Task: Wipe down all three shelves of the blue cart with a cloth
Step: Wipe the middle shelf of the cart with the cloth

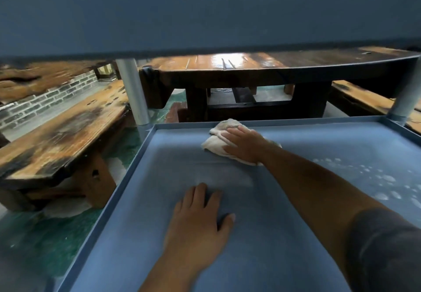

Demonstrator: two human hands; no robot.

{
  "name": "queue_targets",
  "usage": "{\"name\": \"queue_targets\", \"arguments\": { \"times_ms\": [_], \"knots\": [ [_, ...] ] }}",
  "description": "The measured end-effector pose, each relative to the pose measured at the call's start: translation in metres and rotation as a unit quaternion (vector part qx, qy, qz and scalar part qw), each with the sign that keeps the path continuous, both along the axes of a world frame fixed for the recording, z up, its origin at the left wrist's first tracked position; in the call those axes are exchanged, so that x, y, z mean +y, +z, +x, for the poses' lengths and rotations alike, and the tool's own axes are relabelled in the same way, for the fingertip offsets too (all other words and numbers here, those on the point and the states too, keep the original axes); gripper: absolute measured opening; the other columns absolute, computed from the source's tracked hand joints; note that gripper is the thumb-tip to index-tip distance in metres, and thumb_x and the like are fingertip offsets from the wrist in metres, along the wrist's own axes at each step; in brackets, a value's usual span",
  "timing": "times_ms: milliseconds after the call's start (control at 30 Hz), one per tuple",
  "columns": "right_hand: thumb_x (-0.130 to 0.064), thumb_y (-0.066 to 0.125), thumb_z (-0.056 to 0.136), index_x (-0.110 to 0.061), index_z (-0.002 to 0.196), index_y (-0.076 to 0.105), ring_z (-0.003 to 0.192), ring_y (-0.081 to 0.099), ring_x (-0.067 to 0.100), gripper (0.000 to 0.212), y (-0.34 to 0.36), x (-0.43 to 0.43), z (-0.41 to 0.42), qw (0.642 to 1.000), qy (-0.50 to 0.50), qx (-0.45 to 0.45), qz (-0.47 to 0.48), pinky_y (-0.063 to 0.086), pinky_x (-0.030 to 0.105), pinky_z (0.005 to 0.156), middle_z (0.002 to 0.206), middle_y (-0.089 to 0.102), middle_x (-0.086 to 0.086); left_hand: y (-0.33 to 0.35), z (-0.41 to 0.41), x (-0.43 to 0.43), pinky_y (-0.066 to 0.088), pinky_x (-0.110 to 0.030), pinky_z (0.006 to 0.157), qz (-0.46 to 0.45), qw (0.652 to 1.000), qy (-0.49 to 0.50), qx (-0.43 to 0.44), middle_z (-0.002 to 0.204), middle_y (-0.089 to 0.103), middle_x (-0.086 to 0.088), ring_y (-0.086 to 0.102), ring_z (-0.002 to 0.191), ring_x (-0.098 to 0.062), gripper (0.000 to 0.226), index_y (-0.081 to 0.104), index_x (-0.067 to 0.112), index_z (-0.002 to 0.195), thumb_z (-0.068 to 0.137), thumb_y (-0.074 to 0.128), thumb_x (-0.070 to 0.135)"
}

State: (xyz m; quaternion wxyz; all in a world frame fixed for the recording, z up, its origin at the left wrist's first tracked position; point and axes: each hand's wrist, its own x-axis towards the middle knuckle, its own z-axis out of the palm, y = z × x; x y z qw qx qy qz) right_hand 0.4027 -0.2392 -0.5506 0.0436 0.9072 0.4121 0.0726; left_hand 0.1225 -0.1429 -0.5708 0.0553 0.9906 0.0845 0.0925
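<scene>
The right hand (pixel 245 146) presses flat on the cloth (pixel 216 138), its fingers (pixel 230 132) stretched over it, by the far rim of the blue shelf (pixel 284 246). Pale spots (pixel 385 182) lie well right of the cloth, seemingly unwiped. Nearer than the cloth, the left hand (pixel 200 221) rests with fingers spread, holding nothing. 1 post (pixel 134 91) stands left of the cloth.

Rustic eating place; heavy lacquered wooden table (pixel 239 64); plank bench (pixel 63 127); grey brick wall (pixel 45 100)
</scene>
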Motion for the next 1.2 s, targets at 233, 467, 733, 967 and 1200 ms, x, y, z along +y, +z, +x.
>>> {"name": "queue_targets", "arguments": {
  "times_ms": [233,467,733,967,1200],
  "knots": [
    [-0.078,0.010,0.076,-0.048,0.149,0.017,0.150,0.020,0.031,0.080,-0.002,-0.009,-0.016,0.994,-0.052,0.089,0.045,0.020,0.057,0.118,0.163,0.022,-0.006,0.005,0.004,-0.003,0.006,-0.042,0.121,0.006,0.998,0.004,0.057,0.165,0.008,0.000,0.004,0.150,-0.020,0.071,0.010,0.039,0.153,0.089,0.012,0.070],
    [-0.076,0.005,0.082,-0.050,0.153,0.000,0.155,-0.002,0.023,0.076,-0.010,-0.089,-0.101,0.994,-0.015,0.105,0.030,0.007,0.048,0.122,0.169,0.002,-0.010,0.004,0.010,0.001,0.008,-0.042,0.121,-0.004,0.998,0.000,0.069,0.165,0.008,0.000,0.003,0.150,-0.019,0.067,0.010,0.038,0.155,0.094,0.018,0.064],
    [-0.066,0.020,0.100,-0.054,0.153,-0.011,0.151,-0.024,0.013,0.062,0.005,-0.207,-0.204,0.991,0.023,0.131,-0.014,-0.008,0.042,0.124,0.165,-0.018,-0.019,0.005,0.010,0.000,0.009,-0.044,0.122,-0.015,0.996,0.011,0.086,0.166,0.006,0.002,0.002,0.152,-0.018,0.069,0.009,0.040,0.155,0.092,0.017,0.067],
    [-0.063,0.022,0.101,-0.056,0.151,-0.011,0.147,-0.031,0.005,0.061,0.014,-0.259,-0.229,0.987,0.038,0.149,-0.046,-0.009,0.042,0.124,0.161,-0.024,-0.026,0.018,0.011,-0.015,0.026,-0.046,0.115,-0.009,0.996,0.050,0.075,0.157,0.029,-0.003,0.025,0.145,-0.023,0.057,0.033,0.033,0.147,0.095,0.034,0.055],
    [-0.065,0.026,0.100,-0.058,0.149,-0.014,0.147,-0.034,0.012,0.064,0.015,-0.254,-0.227,0.987,0.043,0.148,-0.043,-0.015,0.043,0.123,0.161,-0.027,-0.021,0.018,0.024,-0.089,0.034,-0.041,0.111,-0.148,0.984,-0.087,-0.053,0.146,0.040,-0.016,0.038,0.136,-0.032,0.053,0.041,0.010,0.141,0.097,0.047,0.039]
  ]
}}
